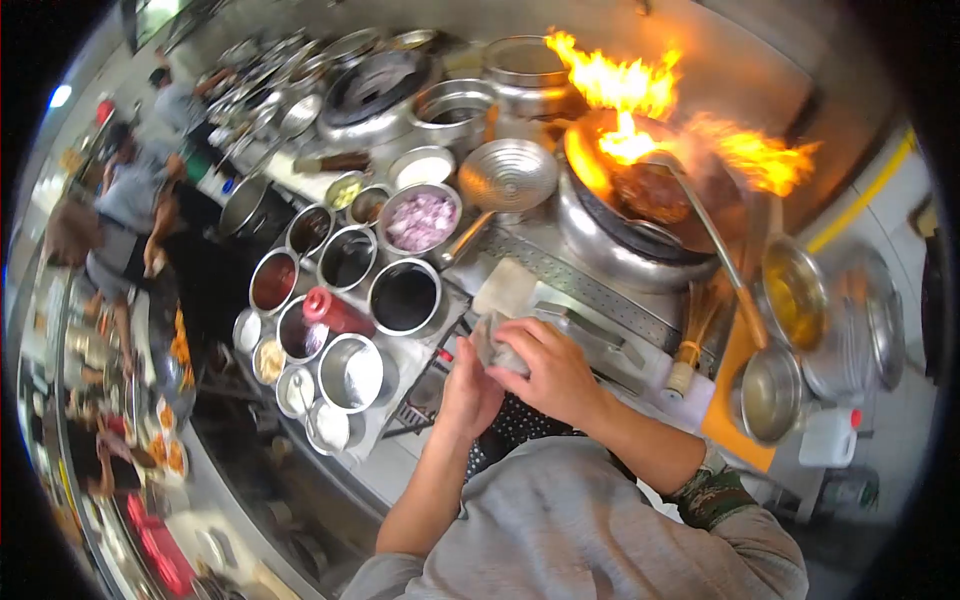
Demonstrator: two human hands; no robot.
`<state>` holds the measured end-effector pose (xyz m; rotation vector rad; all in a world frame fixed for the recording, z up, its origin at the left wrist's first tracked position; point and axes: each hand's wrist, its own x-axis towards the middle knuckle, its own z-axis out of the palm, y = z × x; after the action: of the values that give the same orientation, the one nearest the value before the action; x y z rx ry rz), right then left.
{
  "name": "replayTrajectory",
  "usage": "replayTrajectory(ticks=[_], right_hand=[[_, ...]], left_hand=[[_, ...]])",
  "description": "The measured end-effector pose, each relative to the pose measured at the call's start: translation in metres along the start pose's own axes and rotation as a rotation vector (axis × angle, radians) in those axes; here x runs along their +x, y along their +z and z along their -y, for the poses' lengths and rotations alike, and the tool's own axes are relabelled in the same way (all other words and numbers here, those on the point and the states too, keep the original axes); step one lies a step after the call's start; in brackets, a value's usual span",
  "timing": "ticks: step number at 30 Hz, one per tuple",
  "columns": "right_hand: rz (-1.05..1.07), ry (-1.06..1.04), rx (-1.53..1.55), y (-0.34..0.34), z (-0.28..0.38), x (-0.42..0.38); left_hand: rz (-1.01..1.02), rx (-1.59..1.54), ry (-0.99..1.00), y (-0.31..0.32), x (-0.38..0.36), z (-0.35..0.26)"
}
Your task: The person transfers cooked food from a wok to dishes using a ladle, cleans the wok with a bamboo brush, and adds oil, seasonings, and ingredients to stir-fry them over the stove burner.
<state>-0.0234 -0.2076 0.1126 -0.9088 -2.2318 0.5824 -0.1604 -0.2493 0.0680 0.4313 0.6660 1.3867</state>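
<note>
Near the flaming wok (650, 190), left hand (468, 392) and right hand (545, 365) close their grip around a grey cloth (495, 342); the red bottle (338, 312) lies farther left of the wok.

Grey cloth (491, 341) — crumpled, between both hands (548, 362)

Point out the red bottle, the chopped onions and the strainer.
Red bottle (346, 318): head view, middle of its body.
Chopped onions (421, 222): head view, middle of the pile.
Strainer (508, 176): head view, middle of its round bowl.
</note>
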Motion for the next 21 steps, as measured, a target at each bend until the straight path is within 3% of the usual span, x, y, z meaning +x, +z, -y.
replayTrajectory(ticks=[2,4,5,7,10,11,12,14,18,20,21], right_hand=[[0.142,-0.031,0.129,0.009,-0.012,0.002],[0.151,0.208,0.455,0.018,-0.025,0.001],[0.199,0.190,0.473,0.023,-0.037,0.003],[0.110,0.424,0.837,0.032,-0.061,0.011],[0.072,0.448,0.749,0.043,-0.062,0.016],[0.111,0.316,0.470,0.051,-0.067,0.014],[0.160,0.290,0.502,0.062,-0.076,0.008],[0.483,0.285,0.611,0.093,-0.074,-0.006],[0.432,0.351,0.668,0.140,-0.022,-0.049],[0.573,0.265,0.490,0.170,-0.013,-0.064],[0.648,0.301,0.568,0.194,-0.017,-0.079]], left_hand=[[-0.025,-0.006,-0.021,-0.022,-0.008,0.009],[-0.124,0.049,-0.003,-0.017,-0.020,0.013],[-0.166,0.032,0.026,-0.013,-0.025,0.013],[-0.316,0.028,0.049,-0.009,-0.031,0.014],[-0.491,-0.025,0.141,-0.015,-0.052,0.016],[-0.558,-0.042,0.171,-0.016,-0.062,0.015],[-0.609,-0.048,0.208,-0.020,-0.073,0.015],[-0.860,-0.160,0.135,-0.033,-0.099,0.016],[-0.862,-0.252,0.276,-0.038,-0.148,0.024],[-0.790,-0.196,0.378,-0.056,-0.168,0.042],[-0.815,-0.201,0.417,-0.054,-0.181,0.044]])
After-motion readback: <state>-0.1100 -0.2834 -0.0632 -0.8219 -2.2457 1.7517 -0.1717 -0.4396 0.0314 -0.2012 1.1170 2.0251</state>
